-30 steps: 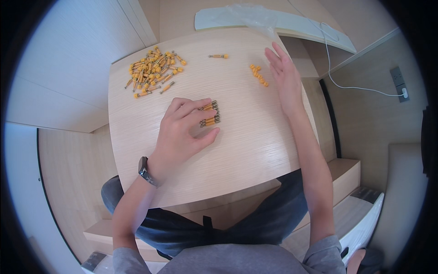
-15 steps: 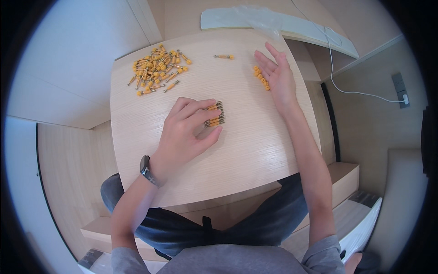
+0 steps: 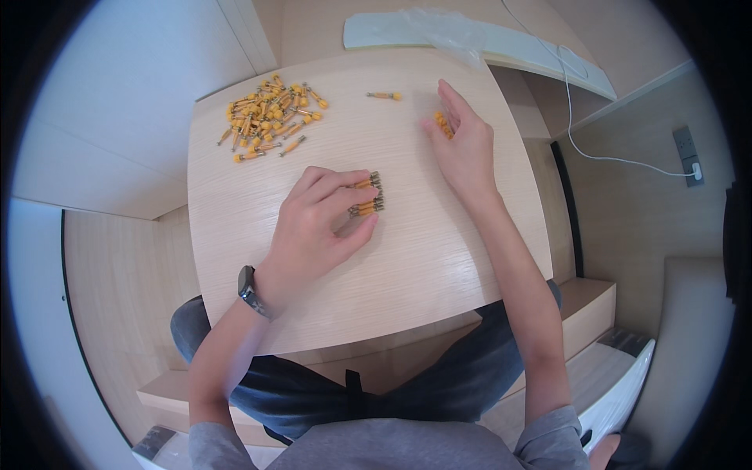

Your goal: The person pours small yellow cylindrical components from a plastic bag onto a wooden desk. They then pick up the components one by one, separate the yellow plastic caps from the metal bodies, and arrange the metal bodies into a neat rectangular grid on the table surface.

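My left hand lies on the light wooden table, fingers pressed on a small row of orange plugs with metal screws. My right hand rests flat farther right, fingers over a few orange plugs that peek out at its left edge. Whether it grips them I cannot tell. A large pile of the same orange plugs sits at the table's far left corner. One single plug lies alone near the far edge.
A pale flat board with clear plastic wrap lies beyond the table. A white cable runs to a wall socket on the right. A watch is on my left wrist. My legs are under the table.
My right hand has drawn back toward me and to the left, sliding over the small group of plugs. My left hand has stayed on its row of plugs.
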`<state>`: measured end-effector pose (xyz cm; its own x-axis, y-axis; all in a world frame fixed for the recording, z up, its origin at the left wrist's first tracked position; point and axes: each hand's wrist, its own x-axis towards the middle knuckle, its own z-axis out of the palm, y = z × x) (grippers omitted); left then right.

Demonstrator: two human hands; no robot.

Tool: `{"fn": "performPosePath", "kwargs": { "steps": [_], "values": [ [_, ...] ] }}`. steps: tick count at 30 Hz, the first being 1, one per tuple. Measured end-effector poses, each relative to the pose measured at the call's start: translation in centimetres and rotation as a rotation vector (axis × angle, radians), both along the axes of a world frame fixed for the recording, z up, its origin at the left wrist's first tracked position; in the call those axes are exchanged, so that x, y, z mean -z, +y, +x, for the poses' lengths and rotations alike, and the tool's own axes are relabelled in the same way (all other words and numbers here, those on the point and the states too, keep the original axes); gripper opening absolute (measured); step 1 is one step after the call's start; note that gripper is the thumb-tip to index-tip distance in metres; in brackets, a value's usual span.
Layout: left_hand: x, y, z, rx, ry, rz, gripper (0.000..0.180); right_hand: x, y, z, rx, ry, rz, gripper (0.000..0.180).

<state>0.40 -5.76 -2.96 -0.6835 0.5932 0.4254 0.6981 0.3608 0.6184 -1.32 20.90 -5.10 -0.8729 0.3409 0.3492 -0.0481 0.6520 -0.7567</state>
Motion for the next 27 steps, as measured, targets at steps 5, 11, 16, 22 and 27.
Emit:
{"fn": "performPosePath", "kwargs": {
  "steps": [5, 11, 16, 22, 27],
  "values": [
    [0.1, 0.0, -0.1, 0.003, 0.002, -0.002, 0.034, 0.7, 0.5, -0.2, -0.008, 0.028, -0.001, 0.057],
    [0.1, -0.1, -0.1, 0.009, -0.001, 0.002, 0.034, 0.3, 0.2, 0.0, 0.0, 0.021, -0.021, 0.052],
    [-0.1, 0.1, 0.0, 0.008, 0.001, 0.014, 0.032, 0.8, 0.6, -0.2, -0.002, 0.081, -0.003, 0.052],
    [-0.1, -0.2, -0.1, -0.003, 0.028, -0.008, 0.028, -0.8, -0.6, 0.3, 0.015, -0.031, -0.111, 0.046],
    [-0.2, 0.1, -0.1, 0.011, 0.018, 0.01, 0.028, -0.3, 2.2, -0.4, 0.055, 0.116, -0.505, 0.038]
  ]
}}
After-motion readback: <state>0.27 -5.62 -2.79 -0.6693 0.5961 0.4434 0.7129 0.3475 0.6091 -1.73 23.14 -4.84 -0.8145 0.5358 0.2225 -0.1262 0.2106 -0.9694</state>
